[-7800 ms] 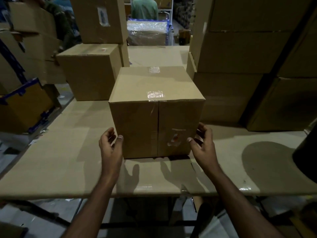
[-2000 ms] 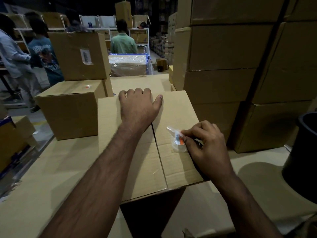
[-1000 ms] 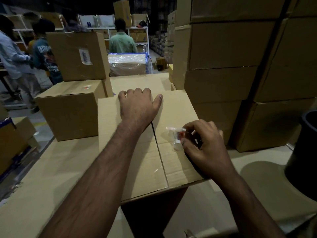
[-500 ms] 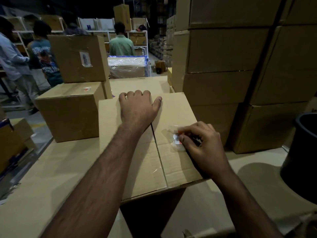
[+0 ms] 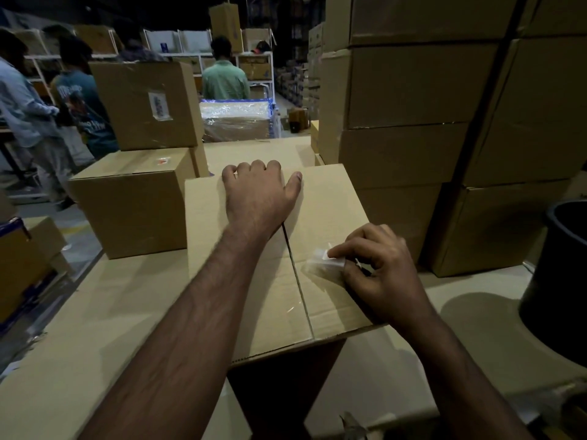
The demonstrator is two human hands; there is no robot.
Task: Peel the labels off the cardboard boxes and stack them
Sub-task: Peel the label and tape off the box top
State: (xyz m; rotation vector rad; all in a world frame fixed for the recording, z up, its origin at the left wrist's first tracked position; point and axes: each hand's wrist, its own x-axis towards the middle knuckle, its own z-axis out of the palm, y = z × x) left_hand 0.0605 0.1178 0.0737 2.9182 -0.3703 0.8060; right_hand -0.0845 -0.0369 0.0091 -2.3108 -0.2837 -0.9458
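1. Head view: the cardboard box [image 5: 254, 281] stands on the table [image 5: 79, 328], near centre.
2. The left hand [image 5: 259, 198] lies on the box's top, its fingers curled over the far edge.
3. The right hand [image 5: 378, 268] pinches the clear label [image 5: 324, 265] on the box's right half, fingers curled.
4. A black bin [image 5: 559, 274] stands at the right.

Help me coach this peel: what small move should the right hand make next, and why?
Probably keep pulling the label back toward the wrist, low along the box. The right hand pinches its lifted edge, part of it looks still stuck, and the left hand grips the far edge to steady the box.
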